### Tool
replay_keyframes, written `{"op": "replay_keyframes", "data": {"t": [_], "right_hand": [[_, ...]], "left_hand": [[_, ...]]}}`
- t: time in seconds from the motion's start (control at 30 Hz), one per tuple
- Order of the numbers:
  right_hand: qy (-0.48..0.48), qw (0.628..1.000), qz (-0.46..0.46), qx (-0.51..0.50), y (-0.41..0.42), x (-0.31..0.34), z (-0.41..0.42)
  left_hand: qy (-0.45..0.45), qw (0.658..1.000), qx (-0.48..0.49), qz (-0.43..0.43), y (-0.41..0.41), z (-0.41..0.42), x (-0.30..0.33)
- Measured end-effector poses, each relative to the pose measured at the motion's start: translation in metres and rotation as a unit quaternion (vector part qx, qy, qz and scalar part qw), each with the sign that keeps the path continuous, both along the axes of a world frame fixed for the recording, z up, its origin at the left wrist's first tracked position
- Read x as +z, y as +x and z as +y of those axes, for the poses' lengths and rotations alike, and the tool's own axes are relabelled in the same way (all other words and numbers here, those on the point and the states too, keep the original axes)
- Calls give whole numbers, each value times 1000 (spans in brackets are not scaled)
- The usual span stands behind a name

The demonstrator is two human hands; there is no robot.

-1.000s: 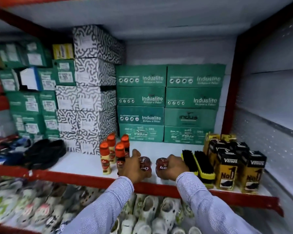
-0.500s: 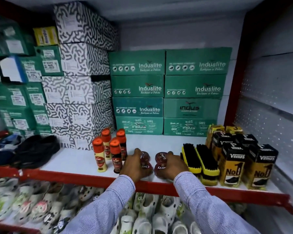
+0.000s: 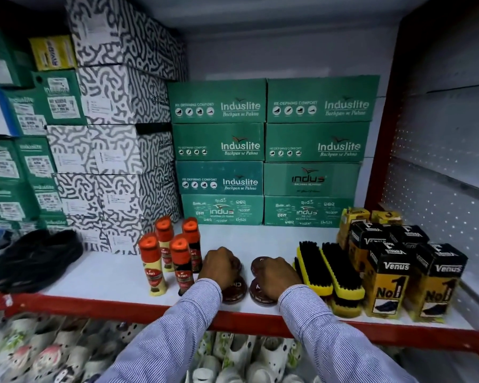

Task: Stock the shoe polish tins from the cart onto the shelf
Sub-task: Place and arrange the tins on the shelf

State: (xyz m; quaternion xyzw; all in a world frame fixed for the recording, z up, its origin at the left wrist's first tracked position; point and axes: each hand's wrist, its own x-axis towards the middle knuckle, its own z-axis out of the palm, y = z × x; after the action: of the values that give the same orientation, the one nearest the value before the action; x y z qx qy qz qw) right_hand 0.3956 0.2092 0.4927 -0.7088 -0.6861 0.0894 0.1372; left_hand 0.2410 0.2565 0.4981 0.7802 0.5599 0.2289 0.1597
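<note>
Dim cool light, dark vignetted corners, wide-angle edge bending, soft blur

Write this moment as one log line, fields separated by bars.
step: placing tins | left hand: on tins | right hand: on tins | place: shelf, between bottles and brushes

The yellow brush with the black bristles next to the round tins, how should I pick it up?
Grip the yellow brush by its long yellow sides, coming from above and the front. It lies bristles up, close against a second brush, so pinch near its front end.

Left hand [image 3: 219, 265] and right hand [image 3: 277, 276] curled (palms down)
</note>
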Motion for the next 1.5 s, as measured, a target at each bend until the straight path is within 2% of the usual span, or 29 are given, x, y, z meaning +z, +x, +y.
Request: {"op": "replay_keyframes", "data": {"t": [0.3, 0.73, 1.0, 1.2, 1.5], "right_hand": [[5, 1000, 17, -9, 2, -6, 9], [1, 1000, 22, -8, -2, 3, 2], [35, 999, 20, -3, -3, 13, -21], [34, 999, 20, -10, -13, 0, -33], [28, 999, 17, 14, -16, 3, -47]], "left_hand": [[-6, 999, 5, -40, 9, 8, -2], [14, 998, -32, -51, 7, 0, 0], [90, 995, -36, -29, -9, -23, 4], [48, 996, -78, 1, -19, -37, -7], [36, 996, -82, -2, -20, -43, -6]]}}
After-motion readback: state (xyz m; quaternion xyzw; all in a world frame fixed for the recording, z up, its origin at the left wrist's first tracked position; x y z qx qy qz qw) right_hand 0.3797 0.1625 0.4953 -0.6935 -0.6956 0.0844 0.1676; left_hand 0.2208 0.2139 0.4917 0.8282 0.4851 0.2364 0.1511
